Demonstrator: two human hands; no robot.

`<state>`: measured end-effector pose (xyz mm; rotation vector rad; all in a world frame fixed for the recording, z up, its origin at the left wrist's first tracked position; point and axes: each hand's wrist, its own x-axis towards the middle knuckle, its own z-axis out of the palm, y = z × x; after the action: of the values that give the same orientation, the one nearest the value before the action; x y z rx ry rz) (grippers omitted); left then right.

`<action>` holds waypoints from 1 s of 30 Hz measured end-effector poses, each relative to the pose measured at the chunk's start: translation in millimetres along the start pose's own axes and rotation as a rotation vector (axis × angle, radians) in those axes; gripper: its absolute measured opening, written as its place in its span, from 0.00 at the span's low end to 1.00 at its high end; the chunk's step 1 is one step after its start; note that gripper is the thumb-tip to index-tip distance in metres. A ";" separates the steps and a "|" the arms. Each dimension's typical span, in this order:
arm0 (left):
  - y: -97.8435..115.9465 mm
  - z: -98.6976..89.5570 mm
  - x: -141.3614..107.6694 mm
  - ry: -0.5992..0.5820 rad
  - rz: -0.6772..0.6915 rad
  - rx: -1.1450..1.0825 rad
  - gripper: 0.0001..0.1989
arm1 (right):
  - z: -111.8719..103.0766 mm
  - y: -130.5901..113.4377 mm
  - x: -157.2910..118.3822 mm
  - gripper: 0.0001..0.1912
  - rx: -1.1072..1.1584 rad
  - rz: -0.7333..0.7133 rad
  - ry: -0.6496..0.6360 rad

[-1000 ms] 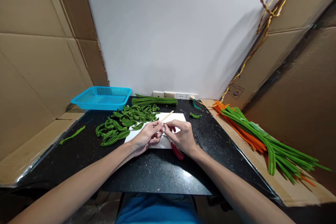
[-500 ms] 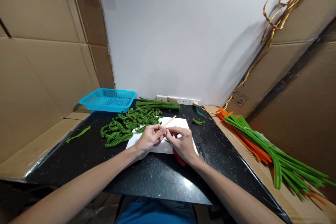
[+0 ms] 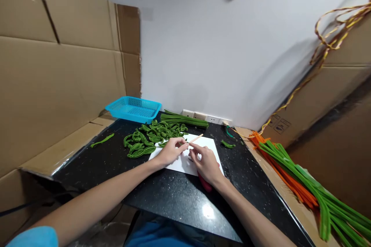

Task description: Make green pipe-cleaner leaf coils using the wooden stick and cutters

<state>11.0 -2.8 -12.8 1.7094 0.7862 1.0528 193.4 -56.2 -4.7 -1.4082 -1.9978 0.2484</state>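
Over a white sheet (image 3: 181, 163), my left hand (image 3: 171, 152) and my right hand (image 3: 205, 161) meet at their fingertips. A thin pale wooden stick (image 3: 197, 138) points up and right from where they meet. My left hand's thumb and index finger are pinched at its lower end, with a tiny bit of green beside them. My right hand's fingers are bent together there; what they pinch is too small to make out. Under my right hand lies a red-handled tool (image 3: 205, 183), mostly covered. Looped dark green fuzzy pieces (image 3: 142, 142) are heaped left of the sheet.
A blue basket (image 3: 135, 110) stands at the back left, beside a bundle of green stems (image 3: 185, 119). One green piece (image 3: 228, 144) lies right of the sheet, another (image 3: 102, 140) far left. Green strips (image 3: 304, 177) and orange strips (image 3: 286, 173) lie on cardboard at right. Cardboard walls flank the table.
The view has shifted, so the table's things appear farther right and slightly lower. My right hand's fingers have shifted at the stick, the index now straighter. The stick remains between the hands.
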 end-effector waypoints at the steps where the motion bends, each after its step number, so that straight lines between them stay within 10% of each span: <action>1: 0.5 -2.6 0.5 0.020 0.006 0.014 0.15 | -1.0 0.4 0.7 0.18 -0.014 -0.005 -0.008; 11: 3.5 -10.7 0.1 0.129 0.110 0.116 0.06 | -10.1 6.3 6.5 0.18 0.015 0.002 0.031; 22: 7.4 -12.0 -1.2 -0.005 0.204 0.121 0.06 | -19.1 20.7 16.0 0.17 0.012 -0.003 0.074; 30: -7.7 -15.4 4.7 0.132 0.229 0.176 0.02 | -28.9 43.9 75.3 0.14 -0.079 -0.020 -0.009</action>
<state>-1.3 9.9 -15.9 1.9286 0.7993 1.2945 230.3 22.1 25.7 -1.4371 -2.0477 0.1686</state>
